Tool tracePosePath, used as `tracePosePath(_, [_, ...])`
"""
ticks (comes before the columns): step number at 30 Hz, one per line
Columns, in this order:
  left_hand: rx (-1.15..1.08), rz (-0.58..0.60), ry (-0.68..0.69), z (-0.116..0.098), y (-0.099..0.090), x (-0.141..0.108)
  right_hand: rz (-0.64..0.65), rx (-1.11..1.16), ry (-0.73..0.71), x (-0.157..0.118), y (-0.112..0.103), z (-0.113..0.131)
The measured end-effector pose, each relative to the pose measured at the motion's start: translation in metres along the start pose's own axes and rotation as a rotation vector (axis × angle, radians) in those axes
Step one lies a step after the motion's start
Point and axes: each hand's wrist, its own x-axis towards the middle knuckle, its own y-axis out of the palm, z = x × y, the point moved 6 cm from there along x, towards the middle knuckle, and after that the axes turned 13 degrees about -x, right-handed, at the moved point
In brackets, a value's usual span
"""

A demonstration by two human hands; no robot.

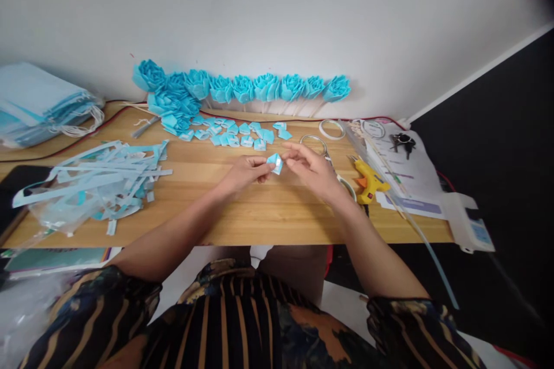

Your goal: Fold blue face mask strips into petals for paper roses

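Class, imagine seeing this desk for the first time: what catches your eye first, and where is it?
The blue flowers stand out first, lined along the wall. Below them, centre, the left hand pinches a folded piece. The yellow glue gun lies to the right.

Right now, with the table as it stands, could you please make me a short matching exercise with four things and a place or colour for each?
Things:
1. Glue gun
2. Keys
3. Small folded piece
4. Cut strips

Places and colours:
A. Pinched in the left hand
B. Heaped toward the left end of the table
C. Yellow
D. On the printed sheet

Pairs: 1-C, 2-D, 3-A, 4-B
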Motion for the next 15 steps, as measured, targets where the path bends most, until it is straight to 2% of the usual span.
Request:
tracePosePath(5, [0.079,0.004,0.032,0.000,-0.001,0.000,0.007,0.106,0.018,0.009,0.015,-0.005])
tracePosePath(10, [0.101,-0.025,0.109,-0.005,-0.004,0.001,-0.002,0.145,0.019,0.017,0.018,-0.005])
tracePosePath(15, [0.123,-0.054,0.153,-0.006,-0.008,0.003,0.041,0.267,0.061,0.022,0.023,-0.007])
